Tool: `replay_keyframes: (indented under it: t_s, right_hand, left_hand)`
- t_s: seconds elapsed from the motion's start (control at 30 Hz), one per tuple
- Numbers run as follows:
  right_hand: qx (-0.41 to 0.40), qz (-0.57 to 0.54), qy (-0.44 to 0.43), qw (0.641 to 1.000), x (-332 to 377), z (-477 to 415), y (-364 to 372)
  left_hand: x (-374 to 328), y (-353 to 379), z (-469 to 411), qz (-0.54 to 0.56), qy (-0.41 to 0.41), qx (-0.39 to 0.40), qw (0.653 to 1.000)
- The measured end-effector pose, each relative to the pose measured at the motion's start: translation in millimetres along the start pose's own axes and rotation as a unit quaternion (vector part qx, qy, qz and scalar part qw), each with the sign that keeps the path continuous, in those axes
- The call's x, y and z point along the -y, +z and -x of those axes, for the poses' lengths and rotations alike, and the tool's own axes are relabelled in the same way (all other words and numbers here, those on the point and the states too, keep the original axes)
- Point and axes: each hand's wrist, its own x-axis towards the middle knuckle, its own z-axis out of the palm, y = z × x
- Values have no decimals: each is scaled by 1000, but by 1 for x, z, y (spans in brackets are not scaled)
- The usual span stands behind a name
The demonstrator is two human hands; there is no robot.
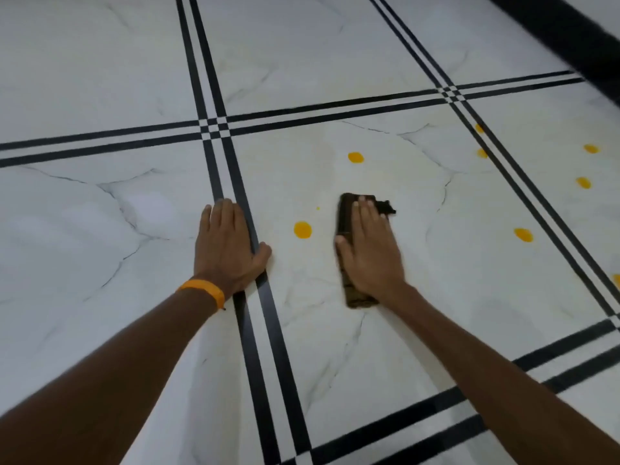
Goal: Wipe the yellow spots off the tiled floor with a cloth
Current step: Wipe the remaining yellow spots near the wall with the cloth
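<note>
Head view | right hand point(369, 250) flat, fingers straight, pressing dark cloth point(344, 216) onto tiled floor point(436, 297); left hand point(228, 243) spread flat (bracing) | nearest yellow spot point(302, 229) just left of thumb; best: sweep leftward, even pressure

Both arms are bare as far as they show, the left forearm point(117, 364) and the right forearm point(486, 364) alike. The left hand point(228, 243) and the right hand point(369, 250) are bare too. An orange band point(204, 290), narrow and plain, sits close round the left wrist; a tiny dark bit, too small to identify, juts from its lower edge.
</note>
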Motion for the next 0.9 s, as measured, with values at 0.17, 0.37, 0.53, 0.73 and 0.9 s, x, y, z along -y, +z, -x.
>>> replay_keyframes:
  t_s: [0.17, 0.37, 0.53, 0.73, 0.9]
  right_hand:
    - [-4, 25, 150, 988, -71, -64, -21]
    - [-27, 11, 197, 980, -61, -190, -17]
    - [17, 28, -55, 998, 18, -138, -1]
    - [7, 37, 37, 999, -53, -112, -21]
    - [-4, 21, 102, 995, 34, -166, -3]
  left_hand:
    - [27, 0, -37, 16, 23, 9, 1000]
    - [30, 16, -44, 21, 9, -13, 1000]
    - [31, 13, -45, 31, 9, -8, 999]
    - [31, 15, -46, 29, 6, -4, 1000]
    - [31, 16, -45, 25, 8, -6, 1000]
